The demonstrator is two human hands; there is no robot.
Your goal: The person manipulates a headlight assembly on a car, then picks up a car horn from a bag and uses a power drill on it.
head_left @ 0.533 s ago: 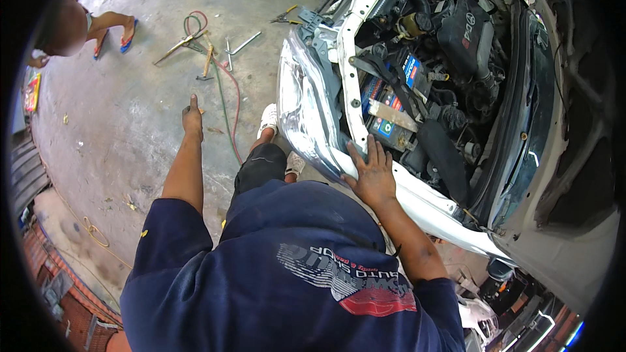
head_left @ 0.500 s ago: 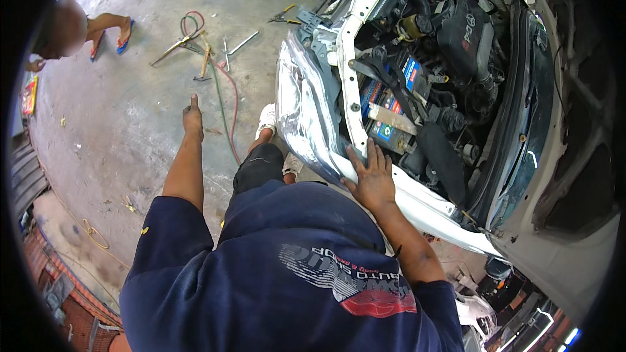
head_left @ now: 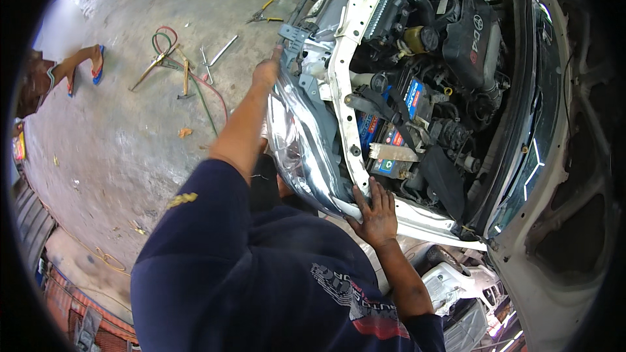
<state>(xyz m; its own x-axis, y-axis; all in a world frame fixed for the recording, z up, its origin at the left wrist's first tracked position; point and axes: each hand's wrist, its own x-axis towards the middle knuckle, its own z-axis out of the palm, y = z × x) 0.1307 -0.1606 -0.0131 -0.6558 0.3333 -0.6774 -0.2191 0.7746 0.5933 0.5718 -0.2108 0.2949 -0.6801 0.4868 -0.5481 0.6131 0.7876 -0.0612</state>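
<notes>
In the head view, the clear headlight (head_left: pixel 301 146) sits at the front corner of the white car (head_left: pixel 340 81), between both hands. The left hand (head_left: pixel 266 73) is at its front end, blurred; whether its fingers grip anything, I cannot tell. The right hand (head_left: pixel 377 218) holds nothing, fingers spread on the fender (head_left: pixel 424 223)

**Bright Glare, Deep Shadow in Fisheye View**

Pale light washes across the concrete floor (head_left: pixel 150 3), brightest at upper left, and glints off the headlight (head_left: pixel 297 133). The engine cover (head_left: pixel 464 42) sits in shade; white streaks reflect in the windshield (head_left: pixel 538 137). The left hand (head_left: pixel 266 72) is slightly blurred. Straight edges bow toward a black rim.
</notes>
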